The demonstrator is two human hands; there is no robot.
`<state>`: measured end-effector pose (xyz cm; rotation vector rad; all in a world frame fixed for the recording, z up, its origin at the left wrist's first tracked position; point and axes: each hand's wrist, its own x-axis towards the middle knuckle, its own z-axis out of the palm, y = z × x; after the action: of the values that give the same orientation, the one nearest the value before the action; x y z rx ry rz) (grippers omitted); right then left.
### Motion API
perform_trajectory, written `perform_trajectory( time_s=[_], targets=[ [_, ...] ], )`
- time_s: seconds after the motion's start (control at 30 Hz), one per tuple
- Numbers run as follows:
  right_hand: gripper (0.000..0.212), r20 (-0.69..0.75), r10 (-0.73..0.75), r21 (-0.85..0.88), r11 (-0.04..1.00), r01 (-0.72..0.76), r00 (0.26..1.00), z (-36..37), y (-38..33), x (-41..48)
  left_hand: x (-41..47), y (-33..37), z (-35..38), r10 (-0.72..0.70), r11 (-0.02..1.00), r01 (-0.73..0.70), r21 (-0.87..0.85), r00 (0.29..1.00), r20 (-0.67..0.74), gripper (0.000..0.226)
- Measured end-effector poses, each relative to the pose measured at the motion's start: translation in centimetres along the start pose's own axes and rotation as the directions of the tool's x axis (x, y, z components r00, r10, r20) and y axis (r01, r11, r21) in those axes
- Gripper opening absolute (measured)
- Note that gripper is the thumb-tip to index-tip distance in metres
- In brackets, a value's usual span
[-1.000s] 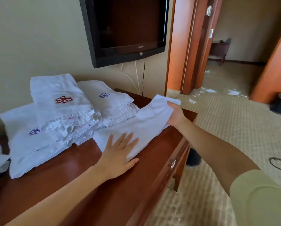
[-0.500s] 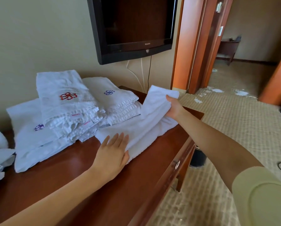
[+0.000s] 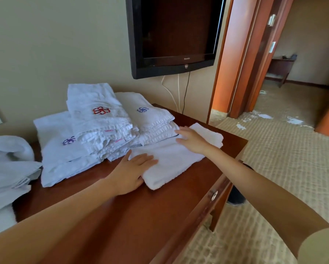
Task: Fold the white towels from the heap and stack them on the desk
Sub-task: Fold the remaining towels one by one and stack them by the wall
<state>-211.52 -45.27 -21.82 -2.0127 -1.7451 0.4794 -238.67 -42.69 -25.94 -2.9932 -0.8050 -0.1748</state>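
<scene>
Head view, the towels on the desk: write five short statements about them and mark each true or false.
1. The left hand and the right hand both lie flat on the plain towel. True.
2. The red-emblem towel lies on the floor. False: it tops a stack on the desk.
3. The blue-emblem towel sits to the right of the red-emblem towel. True.
4. The television shows a bright picture. False: its screen is dark.
5. The plain towel hangs over the desk's front edge. False: it lies wholly on the desk top.
</scene>
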Motion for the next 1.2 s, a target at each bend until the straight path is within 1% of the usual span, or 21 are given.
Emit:
perform_trajectory(
  time_s=[0.03, 0.07, 0.1, 0.13, 0.17, 0.27, 0.33, 0.37, 0.43, 0.5, 0.57, 0.63, 0.67, 0.73, 0.77, 0.83, 0.87, 0.93, 1.0, 1.1, 1.2],
  targets=[
    [0.062, 0.182, -0.023, 0.113, 0.994, 0.002, 0.983, 0.6, -1.1, -1.0, -0.1, 0.1, 0.2, -0.013, 1.000, 0.012, -0.018, 0.999, -0.034, 0.063],
    [0.074, 0.303, -0.033, 0.178, 0.984, -0.023, 0.952, 1.2, -1.9, -2.0, -0.3, 0.1, 0.4, -0.012, 0.999, 0.009, -0.036, 0.997, -0.070, 0.063],
    [0.086, 0.356, -0.048, 0.202, 0.979, -0.027, 0.933, 1.8, -2.5, -3.1, -0.6, 0.2, 0.4, -0.017, 0.998, 0.011, -0.058, 0.995, -0.099, 0.061],
    [0.092, 0.359, -0.065, 0.217, 0.976, -0.016, 0.931, 2.2, -3.0, -4.0, -1.0, 0.2, 0.1, -0.023, 0.996, 0.012, -0.088, 0.991, -0.130, 0.060],
    [0.091, 0.355, -0.102, 0.256, 0.967, 0.009, 0.929, 2.3, -3.4, -4.9, -1.3, 0.4, -0.6, -0.027, 0.993, 0.007, -0.120, 0.985, -0.168, 0.059],
    [0.067, 0.381, -0.230, 0.418, 0.907, 0.055, 0.895, 2.1, -5.0, -7.4, -2.3, 1.3, -3.8, -0.059, 0.984, 0.001, -0.176, 0.945, -0.321, 0.058],
    [0.048, 0.356, -0.285, 0.466, 0.880, 0.095, 0.890, 1.4, -6.8, -8.9, -2.9, 1.7, -6.3, -0.105, 0.984, 0.026, -0.178, 0.887, -0.449, 0.060],
    [0.047, 0.340, -0.292, 0.486, 0.868, 0.099, 0.894, 1.0, -8.0, -9.6, -3.2, 1.9, -7.6, -0.115, 0.984, 0.030, -0.174, 0.860, -0.497, 0.060],
    [0.050, 0.270, -0.319, 0.476, 0.864, 0.162, 0.909, 0.5, -10.0, -10.1, -3.6, 2.2, -10.2, -0.168, 0.971, 0.036, -0.235, 0.803, -0.572, 0.059],
    [0.036, 0.140, -0.307, 0.502, 0.841, 0.200, 0.941, -0.6, -12.2, -10.2, -4.0, 2.5, -12.9, -0.291, 0.928, 0.067, -0.366, 0.742, -0.604, 0.054],
    [0.021, 0.080, -0.255, 0.638, 0.756, 0.147, 0.964, -1.9, -14.3, -10.2, -4.6, 2.4, -15.6, -0.369, 0.901, 0.098, -0.423, 0.687, -0.626, 0.041],
    [0.025, 0.118, -0.273, 0.747, 0.657, 0.095, 0.955, -3.1, -16.2, -10.0, -5.4, 1.9, -17.9, -0.389, 0.896, 0.097, -0.433, 0.643, -0.660, 0.032],
    [0.026, 0.145, -0.283, 0.769, 0.635, 0.072, 0.948, -3.7, -17.1, -9.9, -5.8, 1.5, -18.8, -0.408, 0.882, 0.079, -0.464, 0.619, -0.671, 0.036],
    [0.025, 0.162, -0.294, 0.790, 0.610, 0.055, 0.942, -4.5, -18.6, -9.5, -6.8, 1.2, -20.0, -0.529, 0.767, 0.005, -0.641, 0.571, -0.628, 0.058],
    [0.026, 0.157, -0.302, 0.800, 0.597, 0.059, 0.940, -4.8, -19.4, -9.4, -7.3, 0.8, -20.2, -0.610, 0.654, -0.044, -0.755, 0.560, -0.561, 0.073],
    [0.030, 0.144, -0.312, 0.833, 0.550, 0.055, 0.939, -5.3, -20.8, -9.2, -8.7, 0.1, -20.2, -0.709, 0.357, -0.127, -0.926, 0.608, -0.357, 0.101],
    [0.029, 0.132, -0.313, 0.857, 0.513, 0.051, 0.940, -5.4, -21.4, -9.1, -9.5, -0.5, -19.9, -0.690, 0.243, -0.141, -0.960, 0.671, -0.273, 0.107],
    [0.023, 0.099, -0.313, 0.907, 0.419, 0.043, 0.945, -5.4, -22.6, -9.0, -11.2, -0.6, -19.1, -0.563, 0.134, -0.109, -0.985, 0.810, -0.166, 0.107],
    [0.020, 0.063, -0.319, 0.946, 0.322, 0.046, 0.946, -5.1, -23.5, -8.9, -12.6, 0.3, -18.3, -0.465, 0.050, -0.017, -0.999, 0.884, -0.038, 0.105],
    [0.018, 0.046, -0.306, 0.961, 0.275, 0.042, 0.951, -4.1, -24.4, -8.9, -13.7, 1.3, -17.1, -0.339, -0.164, 0.084, -0.983, 0.931, 0.136, 0.085],
    [0.017, 0.056, -0.261, 0.954, 0.300, 0.026, 0.964, -2.9, -24.4, -8.4, -14.9, 1.4, -14.3, -0.267, -0.358, 0.086, -0.930, 0.945, 0.190, 0.068]
  ],
)
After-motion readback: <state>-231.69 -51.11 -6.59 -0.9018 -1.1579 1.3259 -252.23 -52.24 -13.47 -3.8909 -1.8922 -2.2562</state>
